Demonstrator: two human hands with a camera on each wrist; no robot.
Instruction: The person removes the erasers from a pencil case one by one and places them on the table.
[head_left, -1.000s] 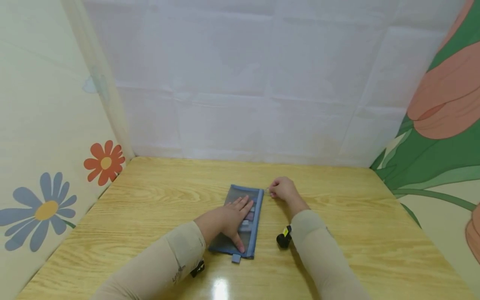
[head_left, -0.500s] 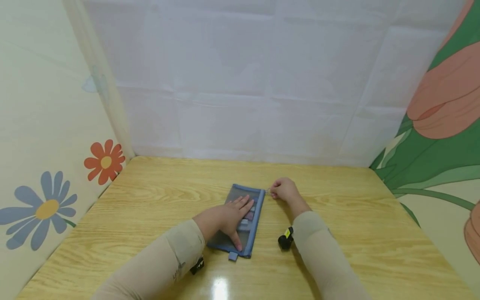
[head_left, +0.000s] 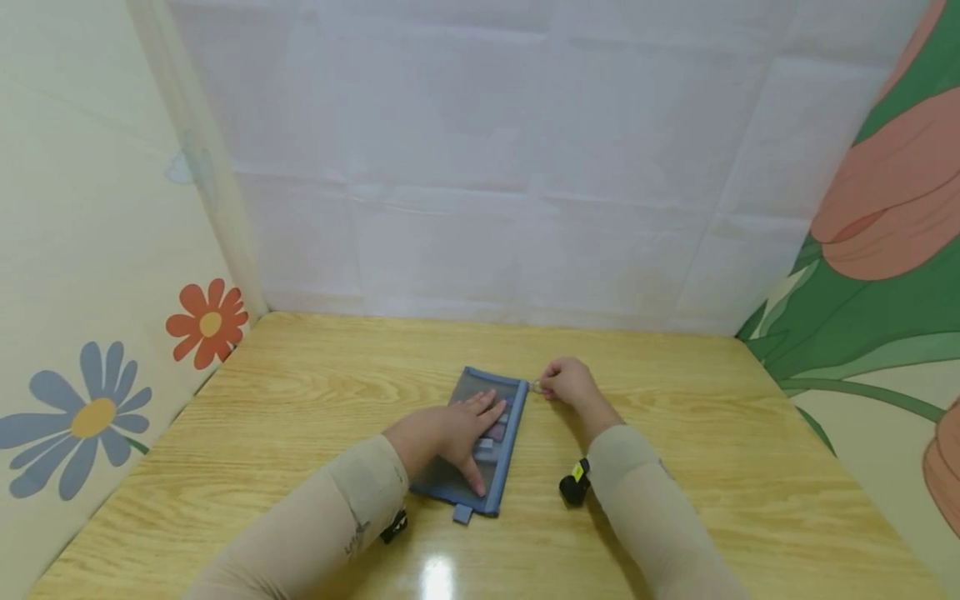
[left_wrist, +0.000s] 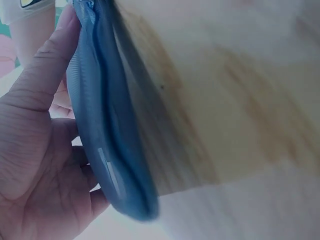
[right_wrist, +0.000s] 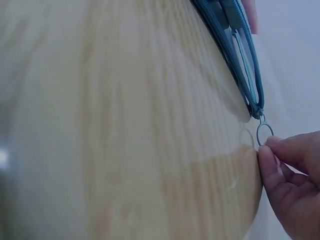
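Observation:
A blue mesh zip pouch (head_left: 465, 392) lies flat on the table, several small items showing through it. My left hand (head_left: 453, 433) rests on the mesh with its fingers spread and straight. In the left wrist view the pouch's blue edge (left_wrist: 107, 120) runs past the thumb. At the pouch's far right corner, my right hand (head_left: 570, 382) pinches the ring-shaped zipper pull (right_wrist: 264, 131) between thumb and forefinger. The right wrist view shows the zip's two edges standing apart, with the slider at the corner by the ring. My left palm hides part of the contents.
The wood-grain table (head_left: 315, 383) extends around the pouch. A white cloth wall (head_left: 480, 167) stands behind it, with flower-printed panels at both sides. Black wrist cameras (head_left: 575, 483) hang below the sleeves. A fabric tab (head_left: 462, 515) sticks out at the pouch's near edge.
The pouch's near end has swung slightly to the left under my left hand. My right hand keeps its pinch on the zipper pull and has barely moved.

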